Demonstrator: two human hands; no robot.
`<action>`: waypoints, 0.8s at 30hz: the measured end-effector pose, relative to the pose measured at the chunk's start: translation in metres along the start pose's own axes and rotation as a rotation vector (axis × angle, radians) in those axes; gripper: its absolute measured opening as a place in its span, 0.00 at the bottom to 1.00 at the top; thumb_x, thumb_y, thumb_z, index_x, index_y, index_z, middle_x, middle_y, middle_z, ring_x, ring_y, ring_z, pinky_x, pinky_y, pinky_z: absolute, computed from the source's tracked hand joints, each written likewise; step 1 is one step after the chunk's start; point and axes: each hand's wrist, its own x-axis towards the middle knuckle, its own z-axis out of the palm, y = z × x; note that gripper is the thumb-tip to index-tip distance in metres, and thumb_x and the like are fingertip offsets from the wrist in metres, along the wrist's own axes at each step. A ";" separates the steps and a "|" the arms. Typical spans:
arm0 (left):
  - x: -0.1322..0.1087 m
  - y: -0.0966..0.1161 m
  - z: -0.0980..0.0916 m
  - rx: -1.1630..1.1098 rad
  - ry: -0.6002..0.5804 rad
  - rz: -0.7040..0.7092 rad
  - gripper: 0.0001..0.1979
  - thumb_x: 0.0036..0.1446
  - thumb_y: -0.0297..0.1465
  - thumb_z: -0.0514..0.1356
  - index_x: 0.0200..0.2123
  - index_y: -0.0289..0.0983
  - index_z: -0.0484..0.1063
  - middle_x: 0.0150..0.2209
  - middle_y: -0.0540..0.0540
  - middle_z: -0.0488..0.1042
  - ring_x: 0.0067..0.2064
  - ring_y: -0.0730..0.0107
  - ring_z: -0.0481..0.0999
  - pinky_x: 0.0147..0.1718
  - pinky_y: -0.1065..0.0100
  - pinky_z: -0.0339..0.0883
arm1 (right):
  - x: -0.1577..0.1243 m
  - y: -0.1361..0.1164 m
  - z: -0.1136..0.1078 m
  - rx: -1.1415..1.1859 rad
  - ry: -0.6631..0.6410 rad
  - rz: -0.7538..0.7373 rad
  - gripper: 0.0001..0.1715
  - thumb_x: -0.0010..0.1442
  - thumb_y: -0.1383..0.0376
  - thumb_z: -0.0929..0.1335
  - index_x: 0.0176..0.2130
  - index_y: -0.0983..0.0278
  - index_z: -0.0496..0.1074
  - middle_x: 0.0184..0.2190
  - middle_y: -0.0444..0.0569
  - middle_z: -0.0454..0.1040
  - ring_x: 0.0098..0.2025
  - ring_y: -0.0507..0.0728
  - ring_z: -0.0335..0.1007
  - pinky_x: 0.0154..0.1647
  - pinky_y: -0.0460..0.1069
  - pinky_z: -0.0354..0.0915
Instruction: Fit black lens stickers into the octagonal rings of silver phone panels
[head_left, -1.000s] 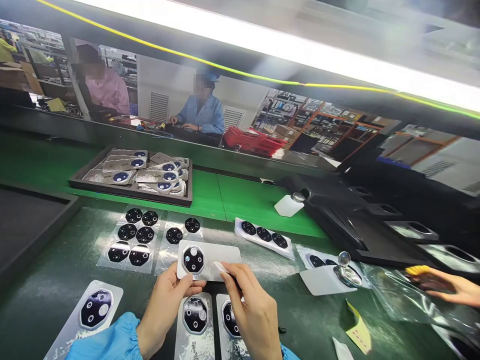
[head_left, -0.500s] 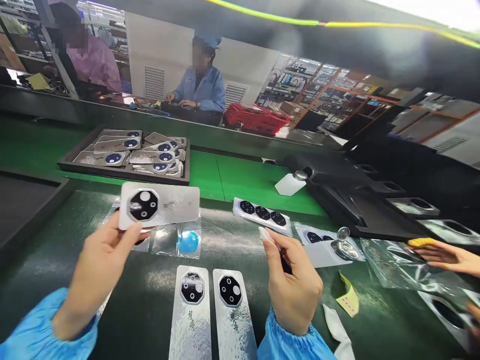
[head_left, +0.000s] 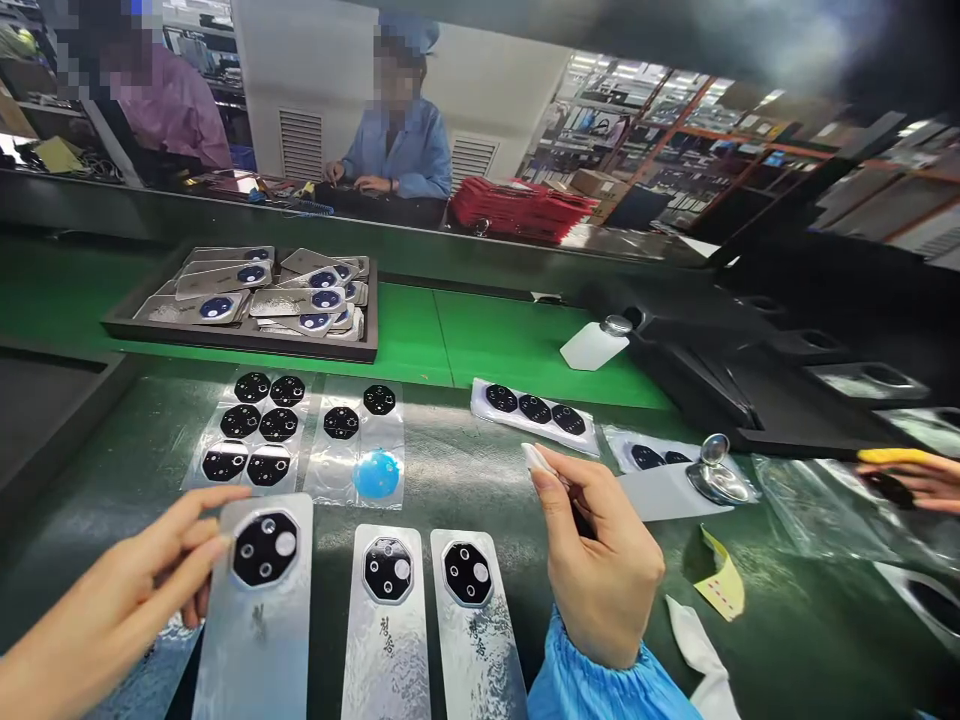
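Note:
My left hand (head_left: 176, 560) grips a silver phone back panel (head_left: 262, 620) by its left edge, thumb on its face. The panel stands tilted toward me, its black octagonal lens plate (head_left: 265, 548) near the top. Two similar panels lie to its right: a middle panel (head_left: 385, 640) and a right panel (head_left: 478, 640), both with dark lettering. My right hand (head_left: 604, 560) is closed above the bench, pinching a folded white wiping cloth (head_left: 535, 460) whose tip sticks out between thumb and forefinger. Something dark shows inside its curled fingers; I cannot tell what.
Sheets of black octagonal stickers (head_left: 259, 422) lie behind my left hand. A tray (head_left: 240, 343) of panels sits on the green strip. To the right are a white bottle (head_left: 595, 345), a metal-lidded dispenser (head_left: 720, 480), a yellow paper (head_left: 721, 580) and a co-worker's hand (head_left: 926, 478).
My left hand has lowered the panel toward me and turned it from sideways to upright, uncovering the sticker sheets. My right hand keeps its pinch on the cloth. The co-worker's hand has shifted right.

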 end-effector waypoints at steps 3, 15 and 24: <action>0.008 -0.011 0.018 0.000 -0.284 0.008 0.28 0.62 0.49 0.55 0.63 0.47 0.60 0.27 0.53 0.74 0.26 0.65 0.73 0.29 0.70 0.69 | -0.001 0.000 0.001 -0.011 0.011 -0.020 0.09 0.65 0.63 0.68 0.42 0.62 0.77 0.38 0.49 0.78 0.39 0.57 0.75 0.42 0.52 0.70; 0.024 -0.014 0.040 -0.034 -0.349 -0.004 0.25 0.67 0.46 0.51 0.62 0.45 0.58 0.28 0.55 0.69 0.28 0.69 0.71 0.31 0.72 0.66 | -0.002 0.033 0.022 -0.073 -0.363 0.023 0.19 0.69 0.53 0.62 0.41 0.60 0.76 0.38 0.48 0.80 0.39 0.56 0.76 0.38 0.49 0.68; 0.022 -0.012 0.042 -0.060 -0.362 -0.012 0.24 0.69 0.44 0.48 0.63 0.42 0.59 0.28 0.55 0.67 0.29 0.69 0.72 0.33 0.70 0.66 | -0.005 0.062 0.037 -0.181 -0.458 0.086 0.29 0.66 0.43 0.59 0.39 0.57 0.78 0.38 0.46 0.81 0.36 0.57 0.77 0.29 0.48 0.65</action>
